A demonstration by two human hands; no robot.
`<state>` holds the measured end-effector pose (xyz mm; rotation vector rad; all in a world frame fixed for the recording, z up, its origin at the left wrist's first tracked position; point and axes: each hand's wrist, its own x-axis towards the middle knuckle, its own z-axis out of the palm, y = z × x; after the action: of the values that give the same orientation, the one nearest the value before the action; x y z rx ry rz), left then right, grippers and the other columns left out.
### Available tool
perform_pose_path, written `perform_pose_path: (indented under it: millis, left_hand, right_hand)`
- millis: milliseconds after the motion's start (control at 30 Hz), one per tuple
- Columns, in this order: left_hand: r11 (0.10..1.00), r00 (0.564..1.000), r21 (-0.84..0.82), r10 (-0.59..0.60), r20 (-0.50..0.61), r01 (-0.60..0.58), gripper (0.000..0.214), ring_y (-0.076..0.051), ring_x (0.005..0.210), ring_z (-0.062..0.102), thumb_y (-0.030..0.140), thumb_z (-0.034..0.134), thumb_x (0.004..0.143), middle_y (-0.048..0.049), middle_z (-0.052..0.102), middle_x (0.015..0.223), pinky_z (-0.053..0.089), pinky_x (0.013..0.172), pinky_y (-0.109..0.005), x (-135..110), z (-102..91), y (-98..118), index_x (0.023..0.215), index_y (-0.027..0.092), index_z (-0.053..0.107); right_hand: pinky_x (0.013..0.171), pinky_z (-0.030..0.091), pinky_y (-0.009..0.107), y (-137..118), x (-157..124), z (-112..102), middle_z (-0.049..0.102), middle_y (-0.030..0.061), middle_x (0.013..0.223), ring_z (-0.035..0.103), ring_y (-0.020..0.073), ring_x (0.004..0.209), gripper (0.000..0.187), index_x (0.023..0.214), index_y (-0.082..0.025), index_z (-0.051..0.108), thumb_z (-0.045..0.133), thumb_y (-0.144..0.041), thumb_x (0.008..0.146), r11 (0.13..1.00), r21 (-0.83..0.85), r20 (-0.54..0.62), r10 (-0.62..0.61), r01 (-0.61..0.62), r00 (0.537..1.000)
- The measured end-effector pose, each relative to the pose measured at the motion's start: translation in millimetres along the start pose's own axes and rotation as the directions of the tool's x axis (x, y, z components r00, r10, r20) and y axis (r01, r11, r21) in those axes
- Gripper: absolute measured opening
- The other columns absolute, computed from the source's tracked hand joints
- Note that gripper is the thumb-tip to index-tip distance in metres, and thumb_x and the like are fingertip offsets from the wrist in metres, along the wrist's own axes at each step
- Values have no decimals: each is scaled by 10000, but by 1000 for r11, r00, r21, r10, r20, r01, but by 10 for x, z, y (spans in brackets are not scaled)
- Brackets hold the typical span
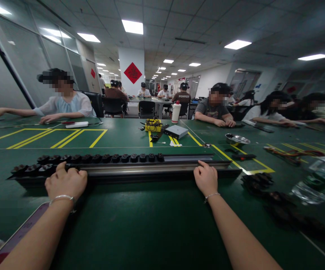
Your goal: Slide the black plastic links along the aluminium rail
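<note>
The head view shows one left hand, one right hand and two long rails: a front rail and a back rail. The rails lie side by side across the surface, just past the hands. The back rail has a row of about thirteen black blocks. The front rail has three at its left end, and the left hand hides the part next to them. That hand bends over the rail; I cannot tell what its grip holds. The right hand's grip is closed on the near edge, toward the right end. Two bracelets show, one below each hand.

On the right is a dark pile of blocks, too blurry to count. Farther back are one white bottle, one grey box, one yellow box and one metal bowl.

The surface is green with yellow lines. People sit across it and behind. One big red diamond hangs on a white post, and bright lights shine above.
</note>
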<state>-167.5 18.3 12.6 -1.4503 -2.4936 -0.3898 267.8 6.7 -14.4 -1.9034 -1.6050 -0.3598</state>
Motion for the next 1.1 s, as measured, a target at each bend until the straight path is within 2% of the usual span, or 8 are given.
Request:
perform_pose_path:
  millis: [167,267,333,433,500,600,700,1100]
  left_hand:
    - [997,999,-70,-30,34,33,543,-370,1159,366,390,217,797,-123,231,1400,343,935,-449,-19,-2,9,1126,119,554]
    - [995,998,-86,-45,43,49,551,-363,1169,349,395,215,799,-119,235,1398,337,946,-453,-25,-15,21,1150,118,537]
    - [995,998,-89,-50,46,54,550,-359,1169,347,396,217,798,-115,237,1396,330,956,-452,-28,-30,30,1146,119,540]
    - [994,997,-94,-57,59,62,549,-359,1170,345,402,212,798,-106,233,1397,325,961,-457,-37,-53,45,1131,124,549]
    - [993,996,-100,-59,60,65,546,-357,1170,346,398,210,797,-102,232,1397,329,956,-461,-46,-65,52,1131,128,549]
    - [992,997,-107,-57,46,61,541,-358,1165,350,389,207,799,-102,237,1395,335,946,-469,-55,-67,56,1126,133,554]
    - [992,998,-116,-55,38,59,533,-357,1166,350,389,216,800,-104,244,1394,329,947,-473,-54,-54,49,1124,142,559]
    - [991,998,-125,-56,8,57,502,-347,1154,370,389,246,798,-91,261,1396,339,933,-472,-48,-15,39,1108,168,573]
  right_hand:
    - [958,265,481,2,1,-4,587,76,1137,521,227,1011,357,623,-198,627,333,-274,811,1000,-13,5,11,-11,1000]
    - [968,257,490,-53,-18,-4,581,72,1152,490,231,1068,337,844,-214,655,325,-280,833,1000,-1,11,7,-7,1000]
    - [978,251,488,-129,-49,3,553,74,1202,436,236,1143,354,1050,-214,603,331,-318,849,999,3,20,-46,46,999]
    - [1013,202,474,-262,-105,16,493,38,1283,372,215,1211,385,1174,-246,525,310,-355,875,975,20,106,-222,221,969]
    - [1019,185,471,-322,-130,15,481,13,1298,390,200,1199,363,1153,-282,532,311,-376,880,953,43,157,-302,299,940]
    - [1009,198,470,-346,-136,-3,483,4,1297,430,193,1160,326,1050,-290,578,319,-387,878,946,63,184,-324,317,928]
    - [1001,208,471,-335,-125,-22,487,4,1292,463,190,1120,308,984,-285,594,325,-388,875,947,84,188,-321,310,928]
    - [994,213,460,-342,-121,-29,503,8,1275,495,186,1069,293,958,-275,599,345,-389,868,948,99,176,-316,303,932]
